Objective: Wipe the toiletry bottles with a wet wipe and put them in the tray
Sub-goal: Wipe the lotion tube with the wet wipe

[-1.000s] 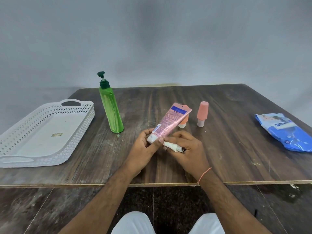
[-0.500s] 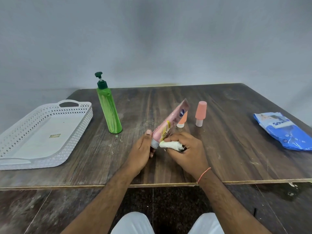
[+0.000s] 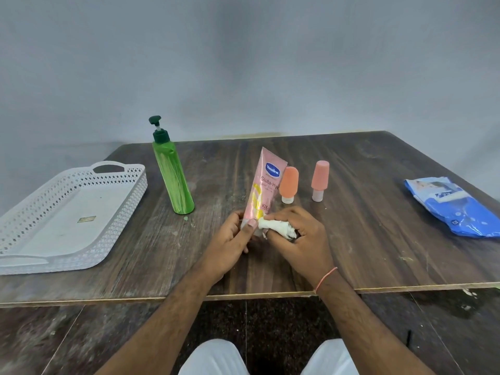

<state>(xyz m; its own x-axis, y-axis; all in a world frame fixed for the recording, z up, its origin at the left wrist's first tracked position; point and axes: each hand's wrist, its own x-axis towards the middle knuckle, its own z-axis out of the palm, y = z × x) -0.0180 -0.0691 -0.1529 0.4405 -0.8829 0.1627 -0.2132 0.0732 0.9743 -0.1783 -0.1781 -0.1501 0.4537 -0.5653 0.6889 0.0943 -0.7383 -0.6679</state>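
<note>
Left hand gripping pink tube cap-down, right hand clutching wipe, near table edge

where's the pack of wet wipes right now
In the head view, the blue wet wipes pack lies flat at the table's far right edge, well right of the two small orange bottles and away from both hands.

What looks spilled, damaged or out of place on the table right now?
A small green blob lies on the table at the foot of the green pump bottle, like a drip. The white tray holds only a small sticker. Nothing else stands out.
</note>
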